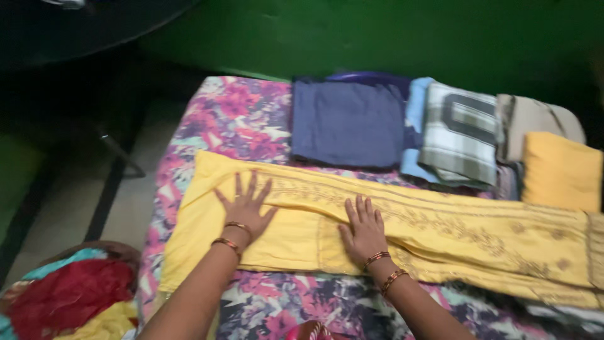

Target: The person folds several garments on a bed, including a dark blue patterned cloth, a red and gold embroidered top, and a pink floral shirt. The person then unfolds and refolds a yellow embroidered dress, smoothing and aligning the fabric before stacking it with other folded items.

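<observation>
Both hands, left point(244, 211) and right point(363, 232), press flat with fingers spread on the yellow garment point(440, 233); best smooth outward evenly.

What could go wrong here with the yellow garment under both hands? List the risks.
1. The yellow embroidered garment lies close to the near edge of the floral bedsheet; a push from the left hand or right hand might slide it off.
2. Its long right end reaches past the picture's edge, so it may crease unseen.
3. The folded blue cloth and checked cloth sit just behind; sweeping movements could disturb them.
</observation>
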